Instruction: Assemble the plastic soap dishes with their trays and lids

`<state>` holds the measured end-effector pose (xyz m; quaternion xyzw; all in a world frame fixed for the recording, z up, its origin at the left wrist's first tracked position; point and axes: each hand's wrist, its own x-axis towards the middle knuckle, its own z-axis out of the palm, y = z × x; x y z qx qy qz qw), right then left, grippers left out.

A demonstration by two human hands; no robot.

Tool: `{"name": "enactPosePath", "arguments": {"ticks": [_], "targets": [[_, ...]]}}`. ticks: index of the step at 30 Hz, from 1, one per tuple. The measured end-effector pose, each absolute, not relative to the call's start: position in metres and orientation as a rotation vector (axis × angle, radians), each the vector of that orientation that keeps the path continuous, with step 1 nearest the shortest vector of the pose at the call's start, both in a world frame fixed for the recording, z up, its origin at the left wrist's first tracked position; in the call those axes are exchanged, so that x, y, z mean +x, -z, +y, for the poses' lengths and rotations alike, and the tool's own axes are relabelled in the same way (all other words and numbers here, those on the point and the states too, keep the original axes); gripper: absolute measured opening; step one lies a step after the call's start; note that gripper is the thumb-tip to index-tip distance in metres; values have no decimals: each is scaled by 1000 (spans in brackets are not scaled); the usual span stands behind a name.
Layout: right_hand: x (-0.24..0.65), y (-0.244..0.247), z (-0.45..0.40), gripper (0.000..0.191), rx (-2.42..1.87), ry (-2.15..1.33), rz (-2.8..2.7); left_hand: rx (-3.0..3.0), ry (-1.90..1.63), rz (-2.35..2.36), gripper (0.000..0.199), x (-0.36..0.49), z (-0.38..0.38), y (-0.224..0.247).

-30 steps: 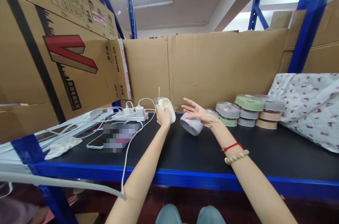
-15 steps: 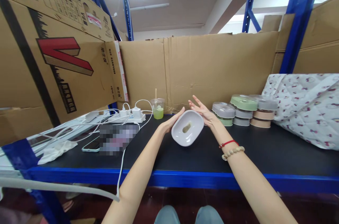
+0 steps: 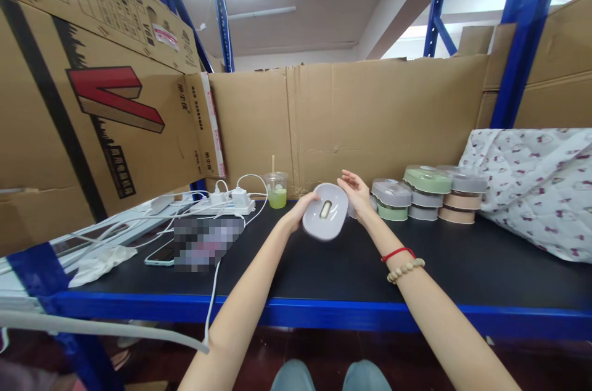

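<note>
A glossy pale lilac, rounded lid (image 3: pixel 314 218) with an oval slot in its middle is held tilted above the black tabletop. My left hand (image 3: pixel 298 212) grips it by the left edge, thumb on the upper face, other fingers hidden behind. Beside the right edge is my right hand (image 3: pixel 357 193), fingers loosely bent and apart; whether it touches the rim I cannot tell. Partly hidden behind that hand lies another greyish piece (image 3: pixel 352 212). Closest on the right is a stack with a grey top (image 3: pixel 391 192) over a green base (image 3: pixel 392 212).
More stacked containers, one with a green top (image 3: pixel 427 179), stand beside a patterned white bag (image 3: pixel 536 193). On the left are a drink cup (image 3: pixel 277 195), a power strip (image 3: pixel 245 207), loose cables and a phone (image 3: pixel 161 254). Cardboard (image 3: pixel 379 113) walls the back; a blue beam (image 3: pixel 342 314) edges the front.
The lid has turned, showing its slot more squarely, and has risen slightly. My left thumb now lies over its edge. My right hand's fingers have curled in from being stretched out.
</note>
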<state>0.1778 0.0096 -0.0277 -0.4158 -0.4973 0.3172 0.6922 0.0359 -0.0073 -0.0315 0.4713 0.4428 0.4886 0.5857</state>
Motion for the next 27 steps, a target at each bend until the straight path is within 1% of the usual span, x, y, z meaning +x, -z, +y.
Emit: {"name": "enactPosePath", "arguments": {"ticks": [2, 5, 8, 11, 16, 23, 25, 27], "targets": [[175, 26, 4, 45, -1008, -741, -1117, 1063, -1272, 963, 15, 36, -4, 32], [169, 26, -6, 45, -1109, -912, -1212, 1057, -1467, 904, 14, 37, -1, 31], [163, 29, -11, 39, -1138, -969, -1295, 1096, -1565, 932, 15, 38, -2, 30], [160, 31, -11, 33, -1127, -951, -1270, 1146, -1592, 987, 21, 38, -4, 30], [161, 30, -10, 31, -1131, -950, -1246, 1144, -1581, 961, 26, 40, -3, 33], [160, 34, -10, 31, -1181, -949, -1377, 1045, -1708, 984, 23, 39, 5, 38], [161, 37, -8, 30, -1245, -875, -1453, 1024, -1665, 1006, 20, 38, 7, 40], [163, 40, -7, 30, -1344, -686, -1554, 964, -1567, 1074, 15, 37, 9, 42]]}}
